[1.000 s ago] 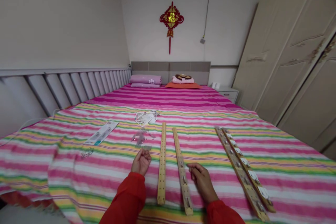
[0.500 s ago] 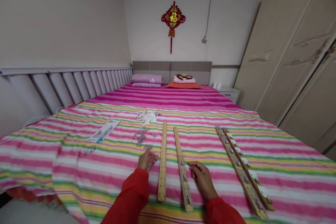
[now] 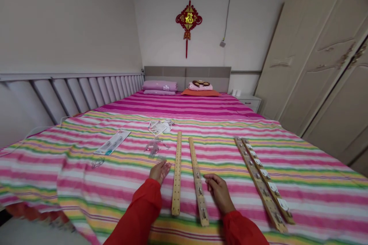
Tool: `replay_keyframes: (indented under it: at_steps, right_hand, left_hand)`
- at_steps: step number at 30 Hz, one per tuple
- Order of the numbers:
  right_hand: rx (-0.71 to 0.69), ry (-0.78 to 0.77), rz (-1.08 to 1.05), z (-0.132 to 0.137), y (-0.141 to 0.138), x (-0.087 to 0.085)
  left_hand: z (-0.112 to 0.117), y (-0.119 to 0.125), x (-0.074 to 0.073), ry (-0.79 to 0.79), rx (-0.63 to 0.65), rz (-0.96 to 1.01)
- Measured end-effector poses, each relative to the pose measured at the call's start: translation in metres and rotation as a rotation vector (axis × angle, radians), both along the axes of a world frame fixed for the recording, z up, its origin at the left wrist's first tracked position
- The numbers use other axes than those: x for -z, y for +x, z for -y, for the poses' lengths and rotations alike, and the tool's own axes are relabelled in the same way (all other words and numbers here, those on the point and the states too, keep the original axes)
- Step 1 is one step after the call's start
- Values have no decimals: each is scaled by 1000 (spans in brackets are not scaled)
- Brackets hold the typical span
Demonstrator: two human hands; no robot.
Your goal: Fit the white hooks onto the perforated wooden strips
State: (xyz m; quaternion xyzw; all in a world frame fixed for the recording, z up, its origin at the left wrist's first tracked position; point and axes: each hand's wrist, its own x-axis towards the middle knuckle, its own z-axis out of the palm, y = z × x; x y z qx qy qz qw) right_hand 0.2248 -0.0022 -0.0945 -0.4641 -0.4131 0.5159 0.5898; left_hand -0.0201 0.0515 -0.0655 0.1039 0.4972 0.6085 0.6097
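Lower centre of the frame, 2 long pale wooden strips drilled with holes lie side by side on the pink-and-green striped bed sheet [image 3: 115, 183], running away from the person so both sit in easy reach: the bare left strip [image 3: 176, 176] and the right strip [image 3: 197, 180], which has a few small metal clips on its near end. The left hand [image 3: 160, 171] is loosely open with nothing visible in it, just beside the bare left strip and near a little heap of clear plastic hooks [image 3: 155, 148]. The right hand [image 3: 219, 192] is curled beside the right strip and I can't tell if it pinches anything, while 2 fully clipped wooden strips [image 3: 260, 182] lie apart at lower right.
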Motion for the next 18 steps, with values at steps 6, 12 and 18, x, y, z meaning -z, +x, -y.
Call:
replay_keyframes:
  at_steps: [6, 12, 18]
  right_hand:
    - [2, -12, -3, -1, 0, 3]
    - [-2, -6, -28, -1, 0, 3]
    - [-2, -5, -44, -1, 0, 3]
  left_hand:
    - [8, -4, 6, 99, 12, 13]
    - [19, -12, 12, 278, 17, 177]
    - [20, -8, 10, 248, 10, 175]
